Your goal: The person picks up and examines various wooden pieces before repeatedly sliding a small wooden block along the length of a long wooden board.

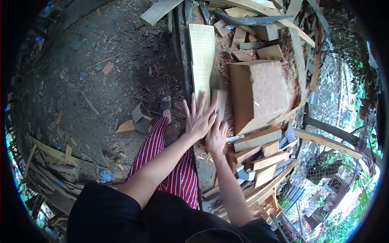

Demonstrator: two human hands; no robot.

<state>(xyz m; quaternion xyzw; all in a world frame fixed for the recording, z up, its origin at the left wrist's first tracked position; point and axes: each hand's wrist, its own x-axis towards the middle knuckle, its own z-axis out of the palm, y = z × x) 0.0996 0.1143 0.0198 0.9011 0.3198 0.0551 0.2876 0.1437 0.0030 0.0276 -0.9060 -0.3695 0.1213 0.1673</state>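
A long pale wooden plank (201,52) lies lengthwise along the dark-edged bench (187,69). My left hand (198,119) rests on the plank's near part, fingers spread and flat. Just right of it, my right hand (217,135) grips the near end of a short wooden block (220,101), which is blurred by motion and lies alongside the plank's right edge. The fingertips of both hands come close together there. Part of the right hand's grip is hidden behind its own fingers.
A large cardboard-coloured block (269,87) stands right of my hands. Wood offcuts (263,154) are piled nearer me, beside a grey pipe elbow (245,174). A curved dark-bladed tool (253,19) lies at the far end. Shavings and scraps cover the ground (89,89) at left.
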